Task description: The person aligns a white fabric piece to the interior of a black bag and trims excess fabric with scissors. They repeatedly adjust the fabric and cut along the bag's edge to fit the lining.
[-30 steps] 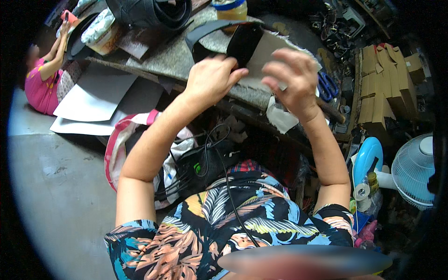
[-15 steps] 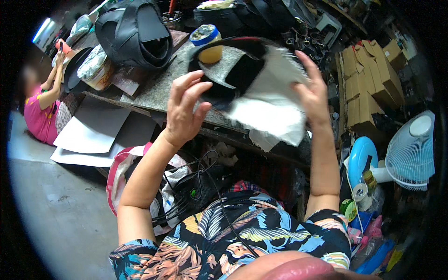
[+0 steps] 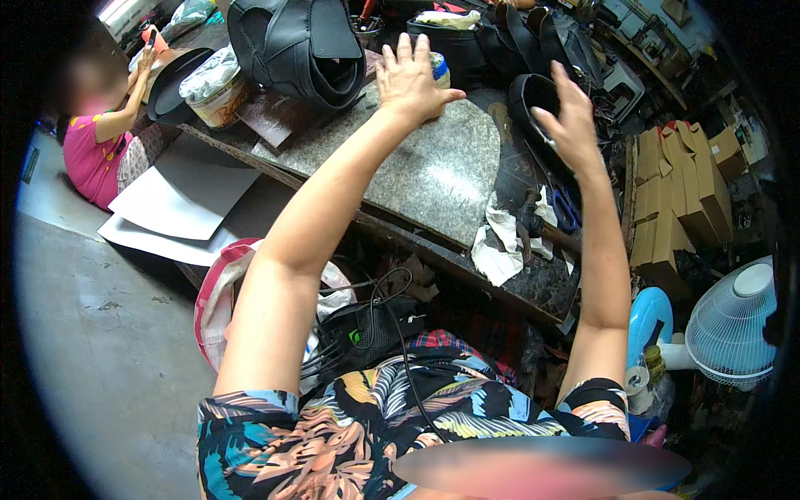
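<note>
My left hand [image 3: 410, 87] reaches over the stone slab [image 3: 442, 179], its fingers spread. Just behind it is a jar with a blue rim [image 3: 440, 70], mostly hidden; whether the hand touches the jar cannot be told. My right hand [image 3: 573, 125] is raised at the right of the bench, thumb and fingers apart. Beside its thumb lies a curved black piece [image 3: 523, 98] with a pale edge showing under the hand. Stacked black curved pieces [image 3: 292, 50] stand beyond the slab at the left.
Torn white scraps [image 3: 498, 250], a hammer-like tool [image 3: 530, 218] and blue-handled scissors [image 3: 568, 208] lie right of the slab. White sheets [image 3: 179, 196] jut out at the left. A person in pink [image 3: 90, 158] sits at far left. Cardboard boxes [image 3: 679, 192] and a fan [image 3: 733, 321] stand right.
The black piece with white material has left my hands; a black piece now lies by my right hand. My left hand moved forward to the jar, and the slab is uncovered.
</note>
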`<control>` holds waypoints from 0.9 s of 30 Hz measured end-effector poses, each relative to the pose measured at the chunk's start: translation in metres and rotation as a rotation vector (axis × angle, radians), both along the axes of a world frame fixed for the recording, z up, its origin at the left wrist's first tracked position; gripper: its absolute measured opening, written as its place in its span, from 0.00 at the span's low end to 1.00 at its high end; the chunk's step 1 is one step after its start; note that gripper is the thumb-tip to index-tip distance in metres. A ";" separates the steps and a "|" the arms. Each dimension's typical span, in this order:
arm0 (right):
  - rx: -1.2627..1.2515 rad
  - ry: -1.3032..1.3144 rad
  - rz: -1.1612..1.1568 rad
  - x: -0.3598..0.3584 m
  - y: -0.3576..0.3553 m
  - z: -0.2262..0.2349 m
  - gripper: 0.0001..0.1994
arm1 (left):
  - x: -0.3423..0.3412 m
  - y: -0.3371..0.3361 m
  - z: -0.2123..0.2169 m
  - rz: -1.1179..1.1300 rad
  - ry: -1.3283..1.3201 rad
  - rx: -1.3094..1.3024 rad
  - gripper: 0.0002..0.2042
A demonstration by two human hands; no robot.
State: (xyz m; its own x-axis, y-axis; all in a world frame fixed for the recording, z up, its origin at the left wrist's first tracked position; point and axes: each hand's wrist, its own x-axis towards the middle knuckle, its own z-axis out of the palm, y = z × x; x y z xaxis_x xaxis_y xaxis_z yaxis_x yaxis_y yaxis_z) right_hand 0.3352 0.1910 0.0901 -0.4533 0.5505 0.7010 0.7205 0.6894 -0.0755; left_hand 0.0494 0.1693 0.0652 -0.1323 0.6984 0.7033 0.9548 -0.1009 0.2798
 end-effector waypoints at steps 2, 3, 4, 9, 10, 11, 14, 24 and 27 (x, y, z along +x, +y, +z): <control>0.008 -0.006 0.132 -0.046 0.006 0.007 0.41 | 0.002 0.008 -0.003 -0.143 -0.009 -0.158 0.42; -0.022 0.017 0.163 -0.065 0.007 0.008 0.36 | 0.002 0.010 -0.006 -0.214 -0.016 -0.238 0.40; -0.073 -0.030 0.085 -0.080 0.009 0.010 0.32 | 0.002 0.008 -0.012 -0.238 0.064 -0.116 0.38; 0.016 -0.238 -0.086 -0.133 0.019 0.004 0.24 | -0.006 0.006 -0.040 -0.292 0.008 0.154 0.51; 0.175 -0.271 -0.042 -0.142 0.022 0.001 0.22 | -0.006 0.007 -0.044 -0.320 -0.085 0.246 0.54; 0.279 -0.349 -0.045 -0.150 0.023 -0.004 0.21 | -0.006 0.008 -0.048 -0.346 -0.182 0.333 0.58; 0.237 -0.204 0.121 -0.159 0.024 -0.015 0.21 | 0.000 0.008 -0.058 -0.308 -0.343 0.334 0.57; -0.982 0.419 0.404 -0.138 0.041 -0.016 0.27 | 0.008 0.006 -0.061 -0.306 -0.407 0.334 0.57; -0.611 0.071 0.283 -0.140 0.036 -0.006 0.27 | 0.008 0.006 -0.061 -0.270 -0.437 0.312 0.57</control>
